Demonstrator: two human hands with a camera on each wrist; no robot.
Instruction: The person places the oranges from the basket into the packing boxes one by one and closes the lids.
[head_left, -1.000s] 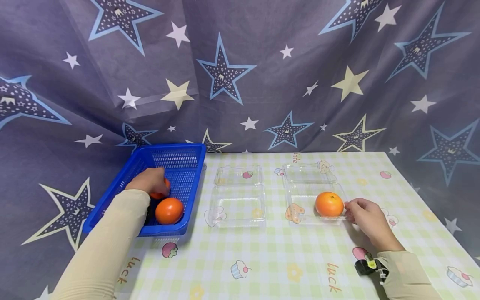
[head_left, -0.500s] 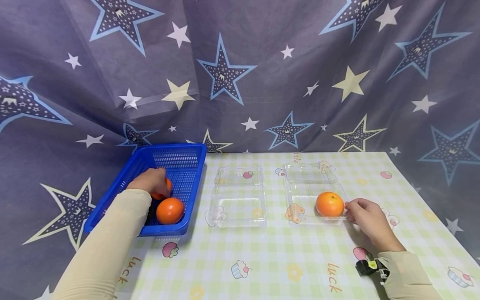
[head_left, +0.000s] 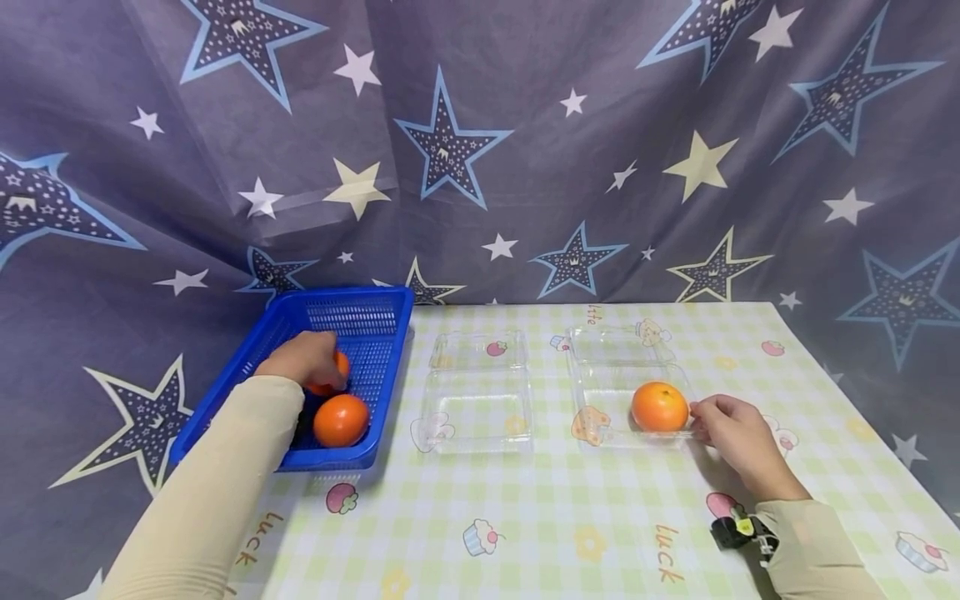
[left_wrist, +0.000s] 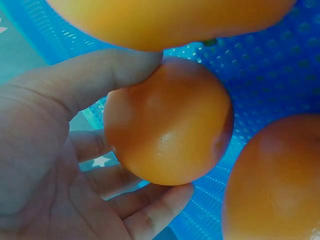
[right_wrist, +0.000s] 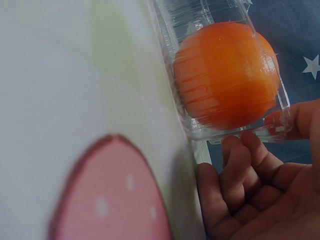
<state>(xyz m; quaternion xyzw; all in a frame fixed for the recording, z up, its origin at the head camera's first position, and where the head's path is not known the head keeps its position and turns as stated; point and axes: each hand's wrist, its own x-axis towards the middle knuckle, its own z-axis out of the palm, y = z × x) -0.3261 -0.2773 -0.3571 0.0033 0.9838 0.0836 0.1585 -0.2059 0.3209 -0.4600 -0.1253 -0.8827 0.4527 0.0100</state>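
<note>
In the blue basket, my left hand grips an orange, thumb on one side and fingers curled round the other. A second orange lies nearer the basket's front. The left wrist view also shows part of another orange along its top edge. At the right, an open clear plastic box holds one orange in its front right part. My right hand pinches that box's front right corner, thumb on the rim and fingertips against the wall from outside.
A second open clear plastic box stands between the basket and the right box, with no fruit in it. A checked, printed cloth covers the table. A dark star-patterned curtain hangs right behind the table.
My left hand has shifted slightly to the right with the orange, which shows a little more beside the fingers. The right hand, its box and the orange in it stay in place.
</note>
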